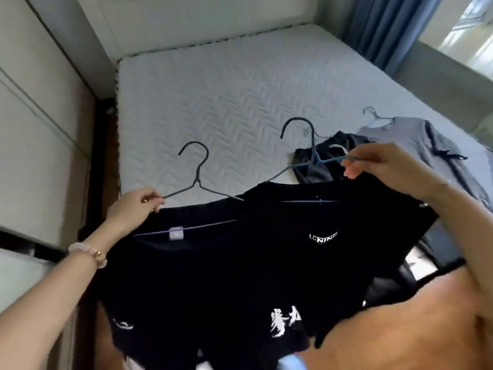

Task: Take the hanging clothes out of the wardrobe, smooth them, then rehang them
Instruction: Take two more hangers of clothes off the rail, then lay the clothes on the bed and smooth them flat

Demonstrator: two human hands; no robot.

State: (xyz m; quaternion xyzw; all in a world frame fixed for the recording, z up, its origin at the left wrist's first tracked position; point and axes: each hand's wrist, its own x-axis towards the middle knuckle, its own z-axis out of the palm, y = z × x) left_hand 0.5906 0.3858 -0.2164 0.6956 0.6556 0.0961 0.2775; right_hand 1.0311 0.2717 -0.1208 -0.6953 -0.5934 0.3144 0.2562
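Two black T-shirts hang from thin blue wire hangers held over the near edge of the bed. My left hand (136,205) pinches the left shoulder of the left hanger (198,180), which carries a black shirt (170,273) with a pale neck label. My right hand (373,162) grips the right arm of the right hanger (312,153), which carries a black shirt (314,252) with white lettering on the chest. The two shirts overlap in the middle. A grey shirt (416,142) on its own hanger lies flat on the bed at the right, with a dark garment (317,164) beside it.
The white quilted mattress (226,102) fills the middle of the view. Pale wardrobe doors (34,129) stand along the left. A blue curtain (384,25) and a window are at the back right. A beaded bracelet (89,253) sits on my left wrist.
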